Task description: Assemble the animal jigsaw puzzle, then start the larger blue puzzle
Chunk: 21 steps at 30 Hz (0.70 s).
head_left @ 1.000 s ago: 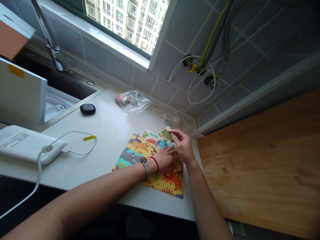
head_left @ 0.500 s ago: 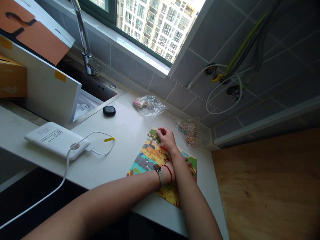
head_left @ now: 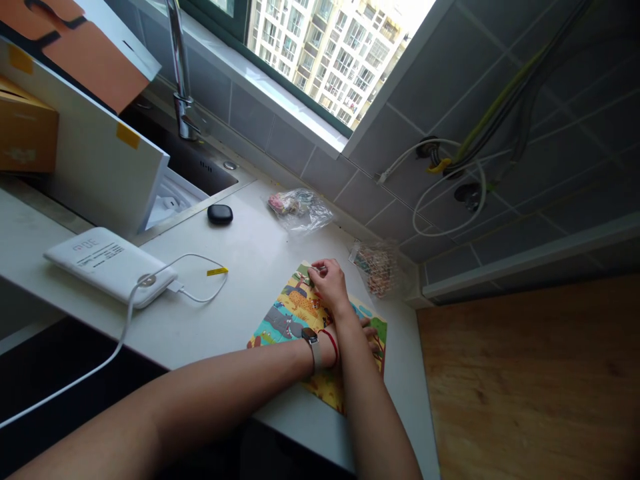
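A colourful jigsaw puzzle [head_left: 287, 323] with cartoon animals lies on the white counter. My right hand [head_left: 329, 283] is at its upper left corner, thumb and fingers pinched on a green puzzle piece [head_left: 304, 269] that sits against the puzzle's edge. The arms cross, with my right forearm lying over my left wrist, which carries a watch and a red cord. Beyond that forearm, fingers of my left hand [head_left: 369, 331] show spread on the right side of the puzzle; its palm is hidden.
Two clear plastic bags lie near the wall, one crumpled [head_left: 300, 208] and one with small pieces [head_left: 377, 267]. A black case [head_left: 220, 214] and a white power bank [head_left: 107, 263] with a cable are to the left. Behind them is a sink [head_left: 200, 175] with boxes.
The green piece has come down from a tilted position to lie in line with the puzzle's upper left corner, still under my right fingers. My left hand stays on the puzzle. The view has shifted slightly.
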Tool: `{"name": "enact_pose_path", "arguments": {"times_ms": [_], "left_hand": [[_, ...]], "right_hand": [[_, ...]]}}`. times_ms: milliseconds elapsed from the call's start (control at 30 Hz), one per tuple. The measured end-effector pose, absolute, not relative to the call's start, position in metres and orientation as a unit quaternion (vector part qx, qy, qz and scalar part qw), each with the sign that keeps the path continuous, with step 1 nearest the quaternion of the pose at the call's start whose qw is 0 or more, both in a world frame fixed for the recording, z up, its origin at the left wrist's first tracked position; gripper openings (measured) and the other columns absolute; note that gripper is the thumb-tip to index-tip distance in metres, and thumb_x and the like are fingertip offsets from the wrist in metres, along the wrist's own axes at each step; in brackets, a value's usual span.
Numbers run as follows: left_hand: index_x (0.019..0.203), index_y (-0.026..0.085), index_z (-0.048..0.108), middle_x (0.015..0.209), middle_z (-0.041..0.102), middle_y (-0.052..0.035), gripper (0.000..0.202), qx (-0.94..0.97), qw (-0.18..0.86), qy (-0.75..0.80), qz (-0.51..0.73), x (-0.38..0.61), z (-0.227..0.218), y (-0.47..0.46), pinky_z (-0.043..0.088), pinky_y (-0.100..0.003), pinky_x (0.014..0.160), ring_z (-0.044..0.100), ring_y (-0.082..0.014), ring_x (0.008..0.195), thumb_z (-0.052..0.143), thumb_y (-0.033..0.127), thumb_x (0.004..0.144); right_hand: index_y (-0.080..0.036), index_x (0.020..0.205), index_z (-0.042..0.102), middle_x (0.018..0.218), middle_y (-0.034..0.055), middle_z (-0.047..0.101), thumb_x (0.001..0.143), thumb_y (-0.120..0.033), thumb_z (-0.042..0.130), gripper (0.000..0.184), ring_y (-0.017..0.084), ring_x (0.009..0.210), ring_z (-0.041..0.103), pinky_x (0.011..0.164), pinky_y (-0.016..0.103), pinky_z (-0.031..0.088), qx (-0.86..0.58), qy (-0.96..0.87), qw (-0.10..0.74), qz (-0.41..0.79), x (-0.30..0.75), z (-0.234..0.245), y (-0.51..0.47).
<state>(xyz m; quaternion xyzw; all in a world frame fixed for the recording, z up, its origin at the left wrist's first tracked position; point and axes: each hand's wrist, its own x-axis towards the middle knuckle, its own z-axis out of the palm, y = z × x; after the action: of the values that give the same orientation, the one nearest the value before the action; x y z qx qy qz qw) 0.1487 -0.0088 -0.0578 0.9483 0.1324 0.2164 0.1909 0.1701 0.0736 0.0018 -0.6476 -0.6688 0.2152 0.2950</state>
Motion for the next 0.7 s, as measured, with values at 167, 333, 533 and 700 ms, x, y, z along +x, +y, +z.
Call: {"name": "enact_pose_path", "arguments": {"times_ms": [167,333,533,700], "left_hand": [[0.148,0.027,0.053,0.168,0.040,-0.0082,0.071,0.962,0.162,0.099,0.199,0.146,-0.053,-0.008,0.034,-0.048,0.124,0.031,-0.0343,0.156,0.079,0.048,0.086],[0.137,0.030,0.060,0.160,0.051,-0.0060,0.047,0.952,0.160,0.118,0.233,0.144,-0.042,-0.011,0.037,-0.046,0.121,0.040,-0.0315,0.150,0.070,0.044,0.094],[0.130,0.033,0.065,0.156,0.055,-0.0003,0.029,0.950,0.159,0.136,0.231,0.146,-0.041,-0.010,0.039,-0.042,0.116,0.045,-0.0281,0.144,0.060,0.037,0.102],[0.131,0.032,0.065,0.158,0.053,-0.0007,0.030,0.947,0.174,0.130,0.237,0.145,-0.044,-0.009,0.038,-0.045,0.119,0.042,-0.0290,0.147,0.059,0.037,0.102]], "right_hand": [[-0.022,0.092,0.076,0.103,0.0071,0.066,0.089,-0.030,0.063,0.015,0.022,0.089,0.065,0.092,0.037,0.054,-0.637,-0.701,0.258,0.193,0.165,0.006,0.069],[-0.024,0.107,0.077,0.122,0.0116,0.062,0.093,-0.020,0.058,0.024,0.029,0.116,0.058,0.107,0.045,0.047,-0.626,-0.744,0.203,0.120,0.156,0.008,0.064],[-0.029,0.124,0.074,0.148,0.0084,0.054,0.092,-0.010,0.056,0.041,0.029,0.132,0.050,0.111,0.045,0.045,-0.583,-0.798,0.140,0.054,0.147,0.011,0.060],[-0.027,0.133,0.070,0.152,0.0115,0.053,0.095,-0.014,0.054,0.043,0.030,0.135,0.050,0.112,0.046,0.045,-0.608,-0.782,0.126,0.052,0.148,0.008,0.060]]}}
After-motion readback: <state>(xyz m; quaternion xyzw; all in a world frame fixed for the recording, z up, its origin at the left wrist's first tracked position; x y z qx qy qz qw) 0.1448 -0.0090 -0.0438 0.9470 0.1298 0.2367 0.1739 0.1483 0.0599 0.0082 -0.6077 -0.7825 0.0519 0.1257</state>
